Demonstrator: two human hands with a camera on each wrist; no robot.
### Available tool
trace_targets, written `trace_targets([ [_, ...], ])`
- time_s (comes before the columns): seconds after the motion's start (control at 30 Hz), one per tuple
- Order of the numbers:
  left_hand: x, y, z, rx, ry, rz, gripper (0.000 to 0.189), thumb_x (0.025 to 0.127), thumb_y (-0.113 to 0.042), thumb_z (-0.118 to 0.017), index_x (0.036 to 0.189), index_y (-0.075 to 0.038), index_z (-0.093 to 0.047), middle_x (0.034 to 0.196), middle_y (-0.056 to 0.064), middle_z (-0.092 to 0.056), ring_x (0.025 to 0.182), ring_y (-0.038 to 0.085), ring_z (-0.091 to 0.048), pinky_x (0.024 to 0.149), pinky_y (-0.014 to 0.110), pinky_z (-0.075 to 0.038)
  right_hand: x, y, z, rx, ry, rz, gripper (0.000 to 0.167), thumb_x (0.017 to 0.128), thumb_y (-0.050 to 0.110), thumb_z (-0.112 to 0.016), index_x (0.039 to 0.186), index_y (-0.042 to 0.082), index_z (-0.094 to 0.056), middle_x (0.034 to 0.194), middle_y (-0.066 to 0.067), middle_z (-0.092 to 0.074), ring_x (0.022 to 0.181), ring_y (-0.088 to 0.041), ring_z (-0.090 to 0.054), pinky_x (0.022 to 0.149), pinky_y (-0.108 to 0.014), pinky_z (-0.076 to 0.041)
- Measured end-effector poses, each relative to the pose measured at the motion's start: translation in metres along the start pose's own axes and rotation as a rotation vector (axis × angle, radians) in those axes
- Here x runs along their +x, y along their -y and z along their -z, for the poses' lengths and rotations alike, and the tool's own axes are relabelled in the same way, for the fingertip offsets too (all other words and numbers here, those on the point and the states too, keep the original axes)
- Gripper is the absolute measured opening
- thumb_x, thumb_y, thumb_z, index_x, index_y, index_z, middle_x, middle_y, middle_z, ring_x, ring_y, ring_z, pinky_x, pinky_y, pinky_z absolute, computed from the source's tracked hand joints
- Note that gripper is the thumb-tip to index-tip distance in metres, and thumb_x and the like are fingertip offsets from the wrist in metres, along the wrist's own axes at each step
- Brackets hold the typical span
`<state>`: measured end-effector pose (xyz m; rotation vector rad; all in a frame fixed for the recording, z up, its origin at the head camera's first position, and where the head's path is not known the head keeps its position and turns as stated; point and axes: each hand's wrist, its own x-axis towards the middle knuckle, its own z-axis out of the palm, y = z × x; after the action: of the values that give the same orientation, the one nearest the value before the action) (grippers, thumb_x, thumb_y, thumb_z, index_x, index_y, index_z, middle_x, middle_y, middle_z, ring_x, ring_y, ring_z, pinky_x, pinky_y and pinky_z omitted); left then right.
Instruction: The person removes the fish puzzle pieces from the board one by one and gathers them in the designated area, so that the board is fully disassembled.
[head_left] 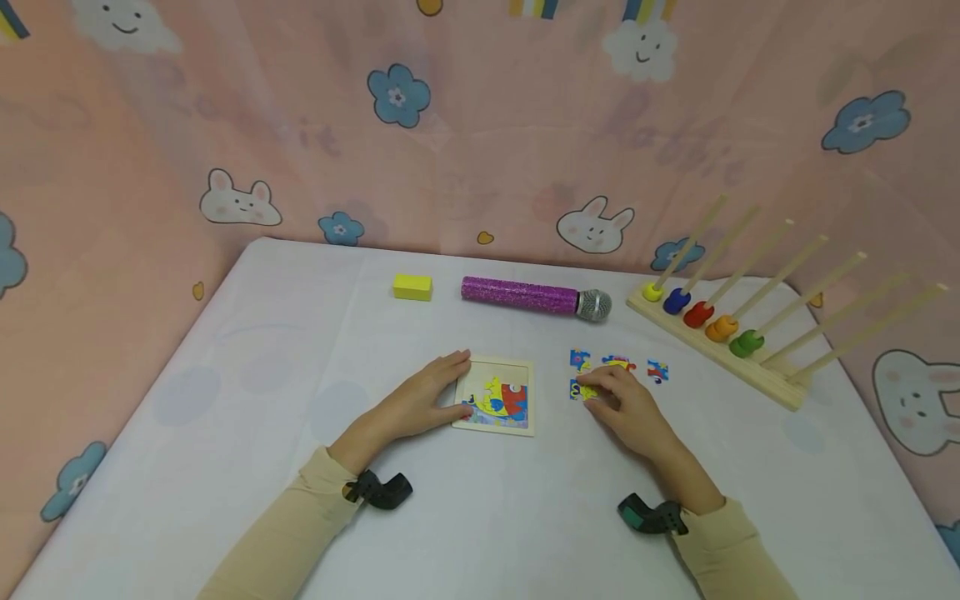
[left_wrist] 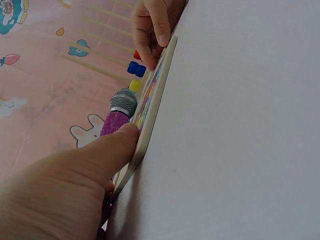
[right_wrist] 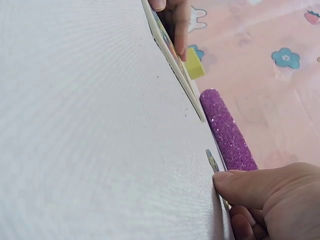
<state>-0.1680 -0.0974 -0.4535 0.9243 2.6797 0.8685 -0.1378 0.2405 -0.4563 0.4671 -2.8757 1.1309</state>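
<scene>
Pale wood rims the puzzle tray point(head_left: 487, 371) on our tabletop point(head_left: 487, 517); our left grip point(head_left: 420, 396), spread apart, touches its left side. Our right grip point(head_left: 630, 412) pinches a yellow piece point(head_left: 589, 392), partly covering loose pieces point(head_left: 657, 370). Beyond lie a purple microphone point(head_left: 521, 296) and yellow block point(head_left: 412, 287), a peg rack point(head_left: 780, 388) rightward.

The left hand point(head_left: 423, 396) covers part of the left side of the puzzle tray point(head_left: 498, 369), and its fingers are mostly hidden in the left wrist view. The right hand point(head_left: 626, 408) partly hides the puzzle piece point(head_left: 575, 389) at its fingertips; details of the loose pieces' prints are too small to tell. Near the far right corner of the table point(head_left: 480, 525), the bead rack point(head_left: 783, 390) is partly hidden in the left wrist view. The head view's bottom edge cuts off both sleeves point(head_left: 281, 533).
</scene>
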Motion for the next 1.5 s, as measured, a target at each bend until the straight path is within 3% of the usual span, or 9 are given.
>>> trace_targets([
  [0.27, 0.000, -0.002, 0.001, -0.003, 0.012, 0.013, 0.074, 0.088, -0.040, -0.065, 0.145, -0.004, -0.036, 0.156, 0.005, -0.026, 0.145, 0.023, -0.023, 0.119, 0.039, -0.021, -0.001, 0.001, 0.001, 0.004, -0.023, -0.003, 0.033, 0.089, 0.011, -0.065, 0.121, 0.004, -0.060, 0.124, -0.013, -0.058, 0.120, -0.031, -0.050, 0.103, -0.048, -0.040],
  [0.33, -0.001, -0.002, 0.001, -0.004, 0.014, 0.016, 0.074, 0.088, -0.040, -0.066, 0.145, -0.004, -0.036, 0.156, 0.005, -0.026, 0.145, 0.023, -0.023, 0.119, 0.039, -0.021, -0.001, 0.001, 0.001, 0.003, -0.028, -0.004, 0.034, 0.089, 0.013, -0.066, 0.122, 0.005, -0.059, 0.125, -0.013, -0.058, 0.120, -0.029, -0.051, 0.104, -0.039, -0.041],
  [0.47, -0.001, -0.002, 0.001, -0.006, 0.014, 0.017, 0.074, 0.088, -0.040, -0.066, 0.145, -0.004, -0.036, 0.156, 0.005, -0.027, 0.145, 0.023, -0.023, 0.119, 0.039, -0.021, -0.002, 0.004, 0.001, 0.014, -0.032, -0.013, 0.038, 0.089, 0.015, -0.067, 0.124, 0.005, -0.058, 0.125, -0.012, -0.058, 0.119, -0.028, -0.052, 0.100, -0.008, -0.035],
  [0.57, -0.001, -0.002, 0.001, -0.002, 0.013, 0.015, 0.074, 0.088, -0.041, -0.065, 0.145, -0.004, -0.036, 0.156, 0.005, -0.026, 0.145, 0.022, -0.023, 0.119, 0.038, -0.021, -0.002, 0.007, 0.002, 0.029, -0.034, -0.017, 0.040, 0.088, 0.014, -0.067, 0.125, 0.004, -0.056, 0.125, -0.012, -0.059, 0.118, -0.029, -0.054, 0.094, 0.002, -0.028],
  [0.67, -0.001, -0.001, 0.001, 0.002, 0.011, 0.010, 0.074, 0.088, -0.041, -0.065, 0.145, -0.004, -0.036, 0.156, 0.005, -0.026, 0.145, 0.022, -0.023, 0.119, 0.038, -0.020, -0.002, 0.010, 0.003, 0.027, -0.033, -0.023, 0.041, 0.088, 0.014, -0.067, 0.126, 0.004, -0.056, 0.125, -0.013, -0.059, 0.117, -0.029, -0.055, 0.097, -0.004, -0.034],
  [0.77, -0.001, -0.002, 0.001, 0.000, 0.009, 0.006, 0.074, 0.088, -0.041, -0.065, 0.145, -0.004, -0.036, 0.156, 0.005, -0.027, 0.144, 0.022, -0.023, 0.119, 0.038, -0.021, -0.002, 0.013, 0.005, 0.024, -0.032, -0.025, 0.042, 0.088, 0.014, -0.067, 0.127, 0.004, -0.055, 0.126, -0.013, -0.059, 0.117, -0.029, -0.055, 0.102, -0.023, -0.044],
  [0.9, 0.000, -0.002, 0.002, -0.002, 0.007, 0.009, 0.074, 0.088, -0.041, -0.065, 0.145, -0.004, -0.036, 0.156, 0.005, -0.026, 0.144, 0.022, -0.023, 0.119, 0.038, -0.021, 0.000, 0.017, 0.006, 0.034, -0.023, -0.011, 0.042, 0.089, 0.014, -0.066, 0.128, 0.004, -0.054, 0.127, -0.013, -0.058, 0.118, -0.029, -0.055, 0.100, -0.043, -0.045],
  [1.27, 0.000, -0.001, 0.002, 0.000, 0.010, 0.008, 0.075, 0.088, -0.042, -0.065, 0.145, -0.004, -0.036, 0.156, 0.005, -0.026, 0.145, 0.022, -0.023, 0.119, 0.038, -0.020, 0.008, 0.039, -0.001, 0.128, 0.058, -0.015, 0.044, 0.091, 0.016, -0.064, 0.132, 0.006, -0.051, 0.130, -0.011, -0.056, 0.118, -0.028, -0.053, 0.099, -0.049, -0.047],
  [1.5, 0.000, -0.001, 0.001, -0.006, 0.017, 0.011, 0.074, 0.088, -0.042, -0.065, 0.145, -0.004, -0.036, 0.156, 0.005, -0.026, 0.145, 0.022, -0.022, 0.119, 0.038, -0.020, 0.018, 0.059, -0.017, 0.167, 0.112, -0.010, 0.045, 0.090, 0.015, -0.065, 0.132, 0.009, -0.051, 0.131, -0.008, -0.055, 0.119, -0.026, -0.052, 0.100, -0.048, -0.048],
])
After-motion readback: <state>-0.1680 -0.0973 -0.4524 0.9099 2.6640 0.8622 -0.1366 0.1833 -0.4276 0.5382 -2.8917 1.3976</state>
